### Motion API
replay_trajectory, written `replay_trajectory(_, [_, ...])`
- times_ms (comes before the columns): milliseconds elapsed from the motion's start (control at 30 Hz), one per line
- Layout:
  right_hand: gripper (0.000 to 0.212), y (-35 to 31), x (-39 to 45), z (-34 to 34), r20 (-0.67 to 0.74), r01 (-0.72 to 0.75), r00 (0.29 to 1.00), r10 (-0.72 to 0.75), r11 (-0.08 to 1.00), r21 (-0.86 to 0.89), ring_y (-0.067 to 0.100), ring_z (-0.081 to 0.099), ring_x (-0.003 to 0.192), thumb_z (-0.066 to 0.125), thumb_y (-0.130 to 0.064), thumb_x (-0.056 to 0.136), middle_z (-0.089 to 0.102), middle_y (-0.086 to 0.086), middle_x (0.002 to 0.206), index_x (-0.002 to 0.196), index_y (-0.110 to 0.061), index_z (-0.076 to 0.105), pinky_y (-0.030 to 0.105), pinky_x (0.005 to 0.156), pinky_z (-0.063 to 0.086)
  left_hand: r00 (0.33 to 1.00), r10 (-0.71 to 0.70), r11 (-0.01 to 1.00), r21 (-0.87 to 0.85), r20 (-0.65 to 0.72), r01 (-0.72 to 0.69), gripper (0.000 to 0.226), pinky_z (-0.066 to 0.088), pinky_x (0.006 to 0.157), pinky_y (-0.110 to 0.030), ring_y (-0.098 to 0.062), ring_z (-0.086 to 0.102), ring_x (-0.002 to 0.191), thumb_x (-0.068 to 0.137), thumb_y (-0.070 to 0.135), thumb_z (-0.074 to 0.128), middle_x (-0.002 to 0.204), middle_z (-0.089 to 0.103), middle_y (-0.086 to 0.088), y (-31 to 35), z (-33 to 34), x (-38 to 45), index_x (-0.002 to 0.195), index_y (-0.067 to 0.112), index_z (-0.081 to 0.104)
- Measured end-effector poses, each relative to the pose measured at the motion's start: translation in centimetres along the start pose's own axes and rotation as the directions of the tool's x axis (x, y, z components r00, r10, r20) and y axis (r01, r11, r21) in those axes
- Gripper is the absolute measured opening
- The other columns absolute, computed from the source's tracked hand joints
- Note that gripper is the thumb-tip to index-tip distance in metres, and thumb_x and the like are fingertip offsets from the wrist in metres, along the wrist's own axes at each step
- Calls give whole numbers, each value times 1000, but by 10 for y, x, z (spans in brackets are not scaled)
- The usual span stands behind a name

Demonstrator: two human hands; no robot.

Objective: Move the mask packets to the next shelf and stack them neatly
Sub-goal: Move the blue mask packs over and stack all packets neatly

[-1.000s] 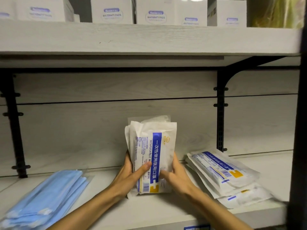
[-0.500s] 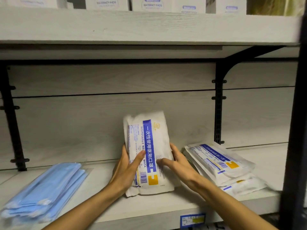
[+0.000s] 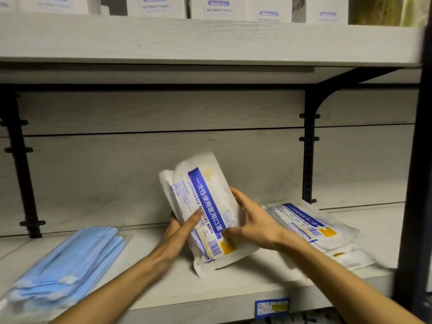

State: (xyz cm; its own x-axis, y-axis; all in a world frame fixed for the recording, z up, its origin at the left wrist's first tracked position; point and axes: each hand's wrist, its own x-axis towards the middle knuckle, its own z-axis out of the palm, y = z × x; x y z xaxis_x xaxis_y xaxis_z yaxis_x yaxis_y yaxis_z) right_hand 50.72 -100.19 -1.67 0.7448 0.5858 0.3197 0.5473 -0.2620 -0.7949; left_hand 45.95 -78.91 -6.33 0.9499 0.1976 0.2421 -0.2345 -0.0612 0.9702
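A bundle of white mask packets (image 3: 205, 206) with a blue stripe stands on its lower edge on the pale shelf (image 3: 233, 286), leaning back to the left. My left hand (image 3: 181, 230) holds its left side, thumb laid across the front. My right hand (image 3: 252, 220) grips its right edge, fingers behind and thumb on the front. A loose pile of the same white packets (image 3: 311, 225) lies flat just to the right. A stack of blue masks in clear wrap (image 3: 67, 260) lies at the left.
White boxes marked maternity pads (image 3: 219, 8) line the upper shelf (image 3: 210, 40). Black brackets (image 3: 309, 148) run up the back wall. A dark upright post (image 3: 418, 183) bounds the right side. A blue price label (image 3: 272, 307) is on the shelf's front edge.
The bundle went from upright to tilted back and leftward, and it has shifted slightly to the right. Both hands stayed on it, the right hand sliding up along its edge.
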Motion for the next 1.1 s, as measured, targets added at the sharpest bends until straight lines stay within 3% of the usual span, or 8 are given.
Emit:
replay_trajectory(167, [102,-27,18,-27,119,54,993,7,864,-500,15,55,129,84,-14,71,52,-2,146,154,-36,28,38,108,49,972,86,984,-133,-218,-116,105,41,111,-50,-24,64,120,63,71,80,129,69,2,4,-45,5,149,24,41])
replay_trajectory(267, [90,-41,24,-24,223,87,972,74,767,-636,19,59,123,80,-8,75,57,-1,141,151,-30,38,36,102,52,978,93,988,-102,-188,-113,108,51,100,-43,-24,71,109,53,67,85,120,74,1,9,-58,-1,145,26,45])
replay_trajectory(400, [79,-47,30,-20,249,101,961,119,687,-719,21,62,114,83,-19,75,61,-4,134,146,-26,48,34,96,54,994,85,987,145,-63,-75,81,60,63,-24,-23,77,85,43,44,95,92,80,-5,12,-64,-12,109,9,66])
replay_trajectory(533, [59,-42,34,-20,205,81,973,102,685,-724,19,68,97,88,-26,68,72,-4,113,123,-24,66,35,87,59,996,75,951,296,50,-86,60,61,72,-26,-22,77,93,63,-1,92,101,80,-3,5,-63,-16,116,10,65])
replay_trajectory(733, [79,-25,15,-31,28,25,1000,-7,694,-719,16,67,112,86,-53,63,70,-10,126,133,-30,60,36,95,55,985,101,942,306,139,-140,70,59,92,-47,-28,73,107,67,-1,91,116,76,-8,5,-63,-21,128,15,60])
replay_trajectory(867, [109,5,-3,-26,-156,-38,987,-32,903,-428,8,59,121,88,-65,51,62,-9,137,146,-31,48,34,106,50,987,116,937,317,107,-145,62,60,89,-47,-26,75,102,67,10,94,112,77,-5,-1,-59,-29,121,15,64])
replay_trajectory(1000, [107,20,-7,-17,-264,11,962,-73,973,-232,3,57,118,88,-66,49,60,-15,133,144,-35,49,31,103,49,991,108,949,288,82,-127,56,62,85,-46,-25,76,99,68,7,93,108,78,-6,-2,-54,-36,117,13,67])
replay_trajectory(1100, [123,24,-9,-11,-380,95,924,-37,986,135,8,49,132,87,-65,46,49,-12,147,153,-33,36,26,105,39,995,39,951,302,93,-66,44,62,83,-46,-27,77,96,69,6,91,104,79,-8,1,-55,-38,109,6,73])
